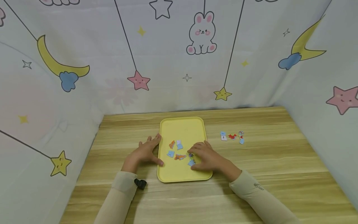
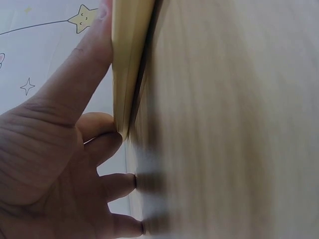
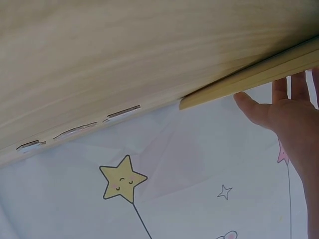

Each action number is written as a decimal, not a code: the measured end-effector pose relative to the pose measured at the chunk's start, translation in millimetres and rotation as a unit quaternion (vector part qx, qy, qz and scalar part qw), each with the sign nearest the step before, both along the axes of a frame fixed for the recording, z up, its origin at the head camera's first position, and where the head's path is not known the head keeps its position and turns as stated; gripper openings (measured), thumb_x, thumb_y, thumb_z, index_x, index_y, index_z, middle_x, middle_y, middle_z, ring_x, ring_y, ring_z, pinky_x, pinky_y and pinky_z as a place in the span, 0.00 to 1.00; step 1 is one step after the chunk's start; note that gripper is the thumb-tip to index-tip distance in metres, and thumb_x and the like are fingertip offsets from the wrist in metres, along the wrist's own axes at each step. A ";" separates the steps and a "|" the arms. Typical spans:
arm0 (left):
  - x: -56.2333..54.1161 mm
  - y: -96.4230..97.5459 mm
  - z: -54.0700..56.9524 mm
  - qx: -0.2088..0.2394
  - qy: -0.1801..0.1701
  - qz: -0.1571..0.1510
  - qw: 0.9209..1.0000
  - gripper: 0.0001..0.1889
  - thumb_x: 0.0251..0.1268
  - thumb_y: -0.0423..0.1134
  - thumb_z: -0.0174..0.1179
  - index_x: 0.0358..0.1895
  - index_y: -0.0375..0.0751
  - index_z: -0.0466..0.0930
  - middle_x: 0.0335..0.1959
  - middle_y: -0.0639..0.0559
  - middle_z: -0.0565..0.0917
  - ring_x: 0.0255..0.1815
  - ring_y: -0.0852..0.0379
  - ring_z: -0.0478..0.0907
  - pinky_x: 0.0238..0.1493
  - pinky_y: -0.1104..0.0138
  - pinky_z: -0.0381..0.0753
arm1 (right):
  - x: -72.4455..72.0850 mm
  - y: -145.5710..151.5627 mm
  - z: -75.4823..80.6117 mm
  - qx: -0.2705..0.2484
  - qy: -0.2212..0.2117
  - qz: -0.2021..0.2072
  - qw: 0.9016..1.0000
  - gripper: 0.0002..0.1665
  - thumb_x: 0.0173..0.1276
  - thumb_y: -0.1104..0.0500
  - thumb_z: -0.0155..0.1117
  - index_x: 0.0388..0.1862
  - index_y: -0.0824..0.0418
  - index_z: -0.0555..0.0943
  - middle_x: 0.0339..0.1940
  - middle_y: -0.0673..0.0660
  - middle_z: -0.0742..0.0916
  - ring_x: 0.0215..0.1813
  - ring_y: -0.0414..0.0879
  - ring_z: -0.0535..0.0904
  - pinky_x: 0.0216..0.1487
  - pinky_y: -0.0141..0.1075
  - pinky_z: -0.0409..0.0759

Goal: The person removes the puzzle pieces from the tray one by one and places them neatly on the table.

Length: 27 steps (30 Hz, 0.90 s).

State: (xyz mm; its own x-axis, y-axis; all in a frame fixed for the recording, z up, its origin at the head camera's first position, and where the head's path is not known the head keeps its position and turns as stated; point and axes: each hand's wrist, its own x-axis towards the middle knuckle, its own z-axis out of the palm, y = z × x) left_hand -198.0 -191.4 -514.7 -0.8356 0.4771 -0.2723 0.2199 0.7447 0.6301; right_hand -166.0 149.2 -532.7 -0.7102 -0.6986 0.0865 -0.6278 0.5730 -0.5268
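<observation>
Cutouts (image 1: 180, 157) are in the yellow tray (image 1: 183, 130) on the table (image 1: 268, 174) rn, some orange, some light blue. Red + blue bits (image 1: 232, 136) are on the table to the tray's right.

k thx, what abt the hands?

L hand (image 1: 145, 151) is released, fingers spread, touching the tray's left edge. R hand (image 1: 207, 157) is over the right side, thumb + fingertips around a bluish cutout (image 1: 191, 162). Tbh can't tell if it's grasping it.

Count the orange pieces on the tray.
2: the farther orange piece on the left half of the tray, the nearer orange piece toward its middle. The right hand may hide others.
</observation>
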 end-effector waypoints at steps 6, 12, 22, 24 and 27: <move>0.8 0.1 -0.1 -0.001 0.005 -0.002 1.000 0.71 0.43 0.55 0.86 0.86 0.34 0.47 0.87 0.41 0.45 0.85 0.28 0.34 0.73 0.24 0.28 | 1.0 -0.1 0.1 0.006 0.011 0.009 1.000 0.34 0.62 0.56 0.76 0.67 0.62 0.81 0.61 0.56 0.83 0.71 0.57 0.72 0.78 0.72 0.49; 1.1 0.0 0.3 0.000 0.005 -0.001 1.000 0.71 0.43 0.55 0.86 0.86 0.34 0.47 0.87 0.41 0.45 0.85 0.28 0.34 0.73 0.24 0.28 | 1.3 -1.3 1.0 0.014 0.035 0.022 0.999 0.34 0.63 0.59 0.70 0.69 0.64 0.79 0.64 0.59 0.83 0.71 0.58 0.73 0.77 0.72 0.52; 0.8 0.3 -0.4 0.001 0.004 0.000 1.000 0.71 0.43 0.55 0.86 0.86 0.35 0.47 0.88 0.41 0.45 0.85 0.28 0.34 0.74 0.25 0.28 | 1.5 0.4 2.6 0.042 0.043 0.011 0.998 0.34 0.67 0.54 0.75 0.70 0.62 0.79 0.63 0.58 0.84 0.71 0.58 0.73 0.77 0.71 0.54; 0.9 0.4 -0.4 0.001 0.005 0.000 1.000 0.71 0.43 0.56 0.86 0.86 0.35 0.47 0.88 0.41 0.45 0.85 0.28 0.34 0.74 0.24 0.28 | 1.1 0.6 2.6 0.040 0.042 0.009 0.998 0.34 0.66 0.55 0.76 0.69 0.63 0.80 0.62 0.58 0.84 0.70 0.58 0.73 0.78 0.70 0.54; 0.6 0.7 -0.6 0.000 0.006 -0.001 1.000 0.71 0.43 0.56 0.86 0.86 0.34 0.47 0.88 0.41 0.45 0.85 0.28 0.34 0.74 0.24 0.29 | 0.1 0.6 0.8 0.040 0.036 0.007 0.999 0.34 0.66 0.55 0.76 0.70 0.63 0.79 0.62 0.57 0.84 0.70 0.56 0.74 0.79 0.69 0.54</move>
State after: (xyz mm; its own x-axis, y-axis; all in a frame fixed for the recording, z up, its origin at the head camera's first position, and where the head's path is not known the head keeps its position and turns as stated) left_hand -197.4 -190.7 -515.3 -0.8383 0.4781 -0.2622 0.2284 0.7445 0.6273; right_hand -165.9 149.8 -531.9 -0.6948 -0.7147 0.0806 -0.6701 0.6025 -0.4337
